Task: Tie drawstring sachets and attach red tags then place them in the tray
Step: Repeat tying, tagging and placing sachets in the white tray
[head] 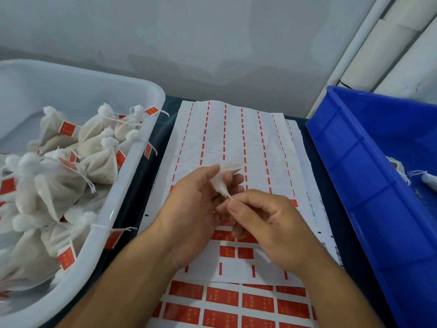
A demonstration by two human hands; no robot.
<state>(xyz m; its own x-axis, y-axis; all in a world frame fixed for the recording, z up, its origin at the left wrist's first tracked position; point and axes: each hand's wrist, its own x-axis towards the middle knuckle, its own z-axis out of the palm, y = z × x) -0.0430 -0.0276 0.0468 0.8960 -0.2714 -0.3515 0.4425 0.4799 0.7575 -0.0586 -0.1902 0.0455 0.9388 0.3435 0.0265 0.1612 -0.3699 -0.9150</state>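
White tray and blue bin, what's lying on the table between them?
In the head view, sticker sheets with red tags lie between the white tray and the blue bin. Both hands work above them, holding a sachet.

White tray (132,162) at left holds cream sachets (99,162) with red tags (67,128); red-dashed white sheets (236,138) centre; blue bin (354,162) right.

Soft, even, slightly dim indoor light with faint shadows under both hands (189,209); picture mildly soft, wide-angle bending at edges, sheen on white tray (132,162) left of the hands
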